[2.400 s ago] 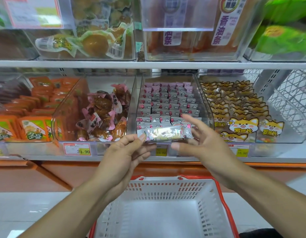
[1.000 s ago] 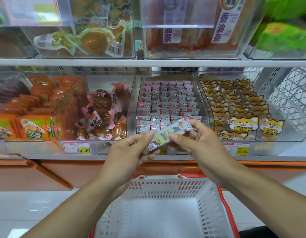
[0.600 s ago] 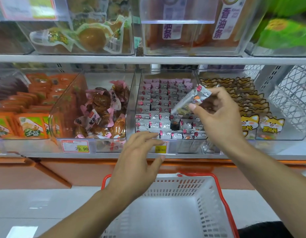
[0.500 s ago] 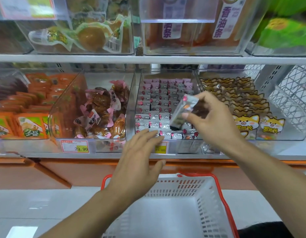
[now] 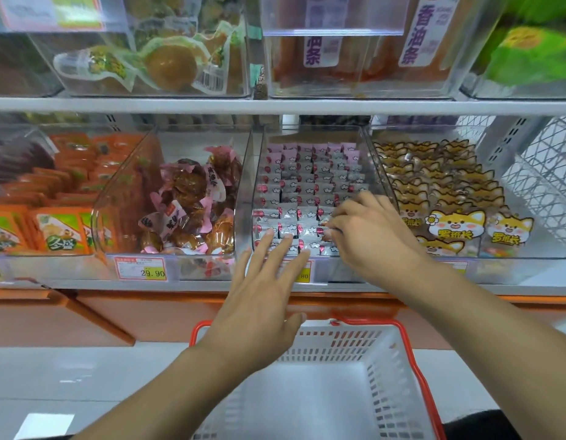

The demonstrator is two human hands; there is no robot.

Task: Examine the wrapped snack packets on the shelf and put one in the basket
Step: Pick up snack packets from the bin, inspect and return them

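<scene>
Head view of a shop shelf carrying clear plastic bins. The middle bin is holding rows of small wrapped snack packets in silver and pink, standing on edge. The right hand is reaching into the front right part of this bin, palm down, its fingers curling onto the front rows of packets; whether they are actually pinching a packet cannot be told, since the fingertips are blurred and partly hiding among the wrappers. The left hand is hovering in front of the same bin with its fingers spread straight and holding nothing, the tips lying over the bin's front wall and its yellow price tag. Below both hands, the white basket with a red rim is sitting low in the view, with no packet showing in it. Neighbouring bins are showing brown pink-wrapped snacks to the left, orange packets farther left, and cartoon-dog packets to the right.
</scene>
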